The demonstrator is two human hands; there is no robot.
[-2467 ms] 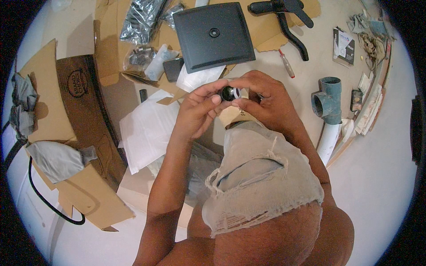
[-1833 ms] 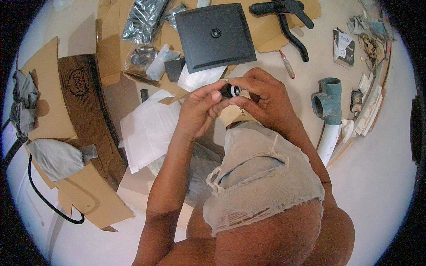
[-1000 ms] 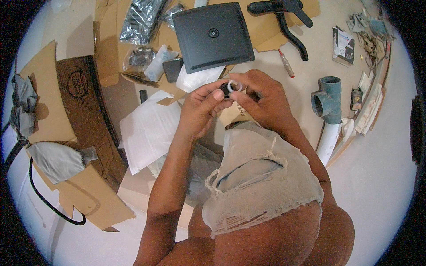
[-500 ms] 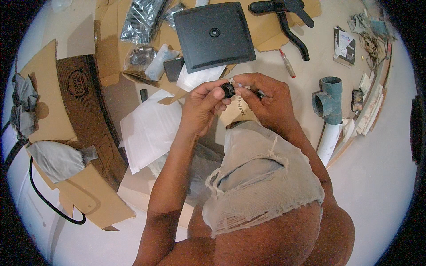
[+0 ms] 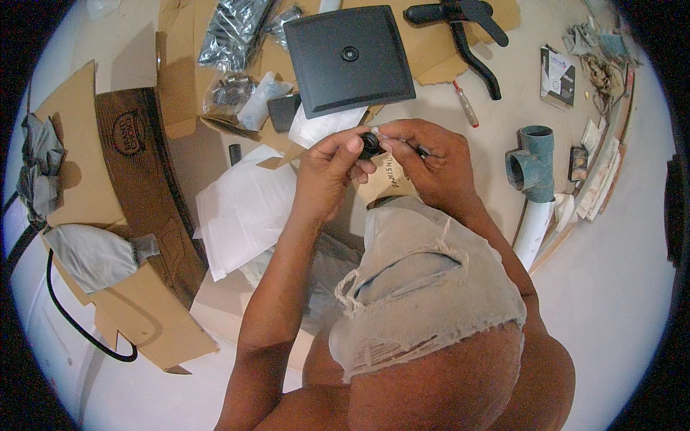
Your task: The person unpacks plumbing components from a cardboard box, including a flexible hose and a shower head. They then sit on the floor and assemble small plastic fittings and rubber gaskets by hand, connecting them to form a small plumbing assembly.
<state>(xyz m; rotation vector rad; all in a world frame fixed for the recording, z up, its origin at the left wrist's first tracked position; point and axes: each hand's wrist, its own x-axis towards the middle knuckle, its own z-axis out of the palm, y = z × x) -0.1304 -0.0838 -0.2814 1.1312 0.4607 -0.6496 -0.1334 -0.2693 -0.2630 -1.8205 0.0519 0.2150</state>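
Observation:
Between the thumb and fingers of my left hand [image 5: 330, 167] is a small round black ribbed fitting [image 5: 369, 146]. My right hand [image 5: 435, 154] meets it from the other side, its thumb and forefinger pinched together. A small whitish bit shows at those right fingertips, too small to name. Something dark peeks out under the right fingers, mostly hidden. Just beyond both hands lies a square black shower head [image 5: 350, 86], with a round centre hole. Below the fitting, a beige printed piece [image 5: 388, 179] rests by my knee.
At the far right lie a black shower fixture [image 5: 476, 61] and a red-tipped screwdriver [image 5: 466, 104]. A grey-blue pipe tee [image 5: 537, 161] joins a white pipe [image 5: 534, 230]. Left are white wrapping sheets [image 5: 241, 215], an open cardboard box [image 5: 136, 187], and bagged parts [image 5: 230, 90].
My left thumb has shifted slightly on the black fitting, which seems turned a little. My right hand has barely moved.

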